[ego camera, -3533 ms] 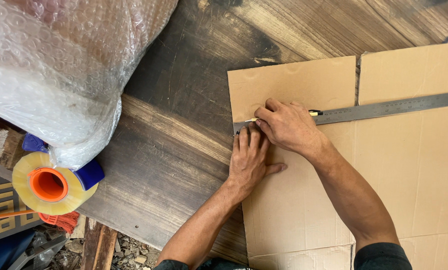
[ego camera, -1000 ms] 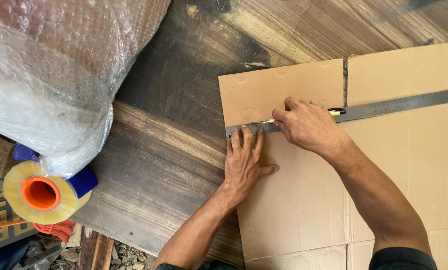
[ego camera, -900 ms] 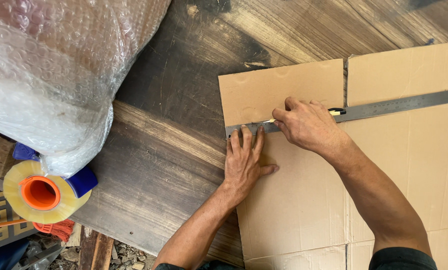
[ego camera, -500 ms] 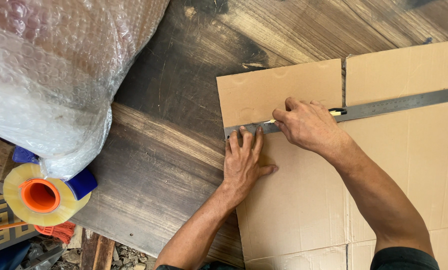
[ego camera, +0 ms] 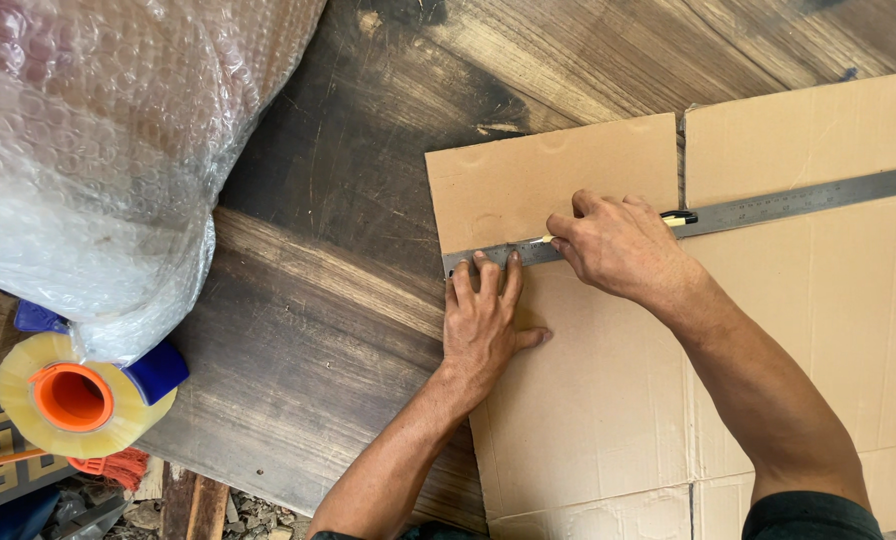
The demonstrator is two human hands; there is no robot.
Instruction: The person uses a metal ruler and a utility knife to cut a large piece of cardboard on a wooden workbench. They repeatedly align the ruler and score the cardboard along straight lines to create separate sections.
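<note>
Head cam, left to right: bubble-wrapped bundle (ego camera: 98,150), tape dispenser (ego camera: 78,400), dark wooden table (ego camera: 328,300). Left hand (ego camera: 483,320) spread flat, pinning steel ruler (ego camera: 788,205) onto flattened cardboard (ego camera: 588,400). Right hand (ego camera: 618,245) pinching yellow utility knife (ego camera: 673,218) against ruler edge near cardboard's left side. Can't tell how much is cut

Cardboard (ego camera: 608,400) under fingers: plain tan. Ruler (ego camera: 798,203) at fingertips: grey steel. Tape roll (ego camera: 78,397) well left: yellowish, orange core.
</note>
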